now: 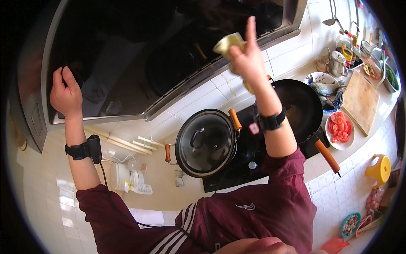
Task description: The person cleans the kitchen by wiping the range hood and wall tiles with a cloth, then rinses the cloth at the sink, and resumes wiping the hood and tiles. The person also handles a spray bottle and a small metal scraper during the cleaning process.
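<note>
A yellowish-green cloth (231,43), partly blurred, is gripped in my right hand (250,60), with one finger stretched out. That hand is raised in front of the lower edge of the range hood (177,57), over the stove. Near the left end of the hood's dark glass front is my left hand (66,95), its fingers curled. Whether anything is in its grasp is hidden. Below sits a black pot with a glass lid (206,143) and wooden handles. A wok (296,111) with a wooden handle stands to the right on the black cooktop (247,155).
Right of the wok are a plate of cut tomatoes (341,130), a bowl of fish (328,90), and a wooden cutting board (361,101). Bottles (347,50) and a metal pitcher (337,63) stand behind. A spray bottle (141,189) lies left. A yellow stool (379,171) is on the floor.
</note>
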Tool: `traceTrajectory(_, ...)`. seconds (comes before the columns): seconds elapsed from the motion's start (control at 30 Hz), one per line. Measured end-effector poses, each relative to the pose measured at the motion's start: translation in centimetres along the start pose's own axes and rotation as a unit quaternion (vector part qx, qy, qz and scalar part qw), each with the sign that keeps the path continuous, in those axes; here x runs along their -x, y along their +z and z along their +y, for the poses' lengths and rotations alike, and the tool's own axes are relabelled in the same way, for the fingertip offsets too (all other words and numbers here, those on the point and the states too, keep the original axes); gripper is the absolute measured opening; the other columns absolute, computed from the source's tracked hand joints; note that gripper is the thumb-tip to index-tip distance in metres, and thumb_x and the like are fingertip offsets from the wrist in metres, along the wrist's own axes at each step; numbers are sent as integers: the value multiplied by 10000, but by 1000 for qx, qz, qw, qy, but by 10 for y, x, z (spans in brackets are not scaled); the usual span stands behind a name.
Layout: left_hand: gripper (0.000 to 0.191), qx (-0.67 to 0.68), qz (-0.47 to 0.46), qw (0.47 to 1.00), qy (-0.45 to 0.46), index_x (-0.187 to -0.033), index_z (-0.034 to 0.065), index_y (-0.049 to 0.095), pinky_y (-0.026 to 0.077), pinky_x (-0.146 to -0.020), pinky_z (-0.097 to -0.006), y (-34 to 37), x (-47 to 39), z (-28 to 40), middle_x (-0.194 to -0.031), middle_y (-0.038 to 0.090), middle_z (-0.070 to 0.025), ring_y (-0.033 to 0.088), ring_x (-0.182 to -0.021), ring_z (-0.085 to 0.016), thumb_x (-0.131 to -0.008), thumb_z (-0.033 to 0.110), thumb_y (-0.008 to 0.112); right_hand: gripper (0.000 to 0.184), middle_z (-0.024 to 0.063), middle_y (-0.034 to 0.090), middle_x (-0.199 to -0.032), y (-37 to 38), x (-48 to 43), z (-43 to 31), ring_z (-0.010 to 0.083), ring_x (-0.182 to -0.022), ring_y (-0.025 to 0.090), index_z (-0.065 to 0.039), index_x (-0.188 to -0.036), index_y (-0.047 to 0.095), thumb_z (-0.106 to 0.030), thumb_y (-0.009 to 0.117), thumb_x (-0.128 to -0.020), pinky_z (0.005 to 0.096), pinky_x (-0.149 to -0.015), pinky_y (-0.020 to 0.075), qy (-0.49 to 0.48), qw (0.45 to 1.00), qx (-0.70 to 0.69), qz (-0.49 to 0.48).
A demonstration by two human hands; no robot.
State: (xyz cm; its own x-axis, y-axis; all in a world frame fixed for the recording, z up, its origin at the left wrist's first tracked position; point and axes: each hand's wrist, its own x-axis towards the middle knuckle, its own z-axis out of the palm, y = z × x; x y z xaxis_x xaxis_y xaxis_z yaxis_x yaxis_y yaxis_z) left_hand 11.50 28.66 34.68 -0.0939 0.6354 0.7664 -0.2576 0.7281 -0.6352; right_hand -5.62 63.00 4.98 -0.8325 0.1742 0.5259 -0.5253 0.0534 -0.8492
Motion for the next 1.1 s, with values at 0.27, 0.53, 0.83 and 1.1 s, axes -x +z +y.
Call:
traceTrajectory(0.27, 289, 9, 0, 1000, -12, -1022, 119, 698, 499, -570, -392, -1, 0, 3, -811, 706, -109, 667, -683, -324, -1012, 381, 577, 989, 277, 709, -955, -7, 3, -25, 392, -856, 726, -176, -1612, -35, -243, 582, -842, 478, -810, 584, 6, 1000, 12, 27)
traceTrajectory(0.53, 298, 12, 6, 1000, -17, -1012, 98, 698, 503, -575, -393, 1, 2, -2, -811, 709, -114, 671, -687, -330, -1009, 373, 585, 945, 260, 709, -937, -4, 0, -22, 382, -813, 722, -136, -1612, -2, -207, 581, -871, 459, -767, 587, -21, 996, -35, 83)
traceTrajectory(0.83, 292, 12, 23, 1000, -14, -1021, 101, 710, 509, -578, -386, 3, 3, -3, -816, 716, -114, 676, -691, -326, -1006, 368, 592, 968, 235, 715, -859, -4, 5, -28, 352, -776, 731, -129, -1611, -5, -215, 573, -840, 444, -711, 602, -46, 994, 82, 49)
traceTrajectory(1.1, 287, -5, 25, 1000, -6, -1013, 90, 709, 513, -583, -383, 3, 4, -4, -816, 719, -110, 680, -695, -321, -1001, 358, 606, 985, 256, 716, -930, -3, 4, -28, 371, -834, 728, -134, -1611, -13, -247, 597, -845, 457, -777, 589, -1, 998, 29, 48)
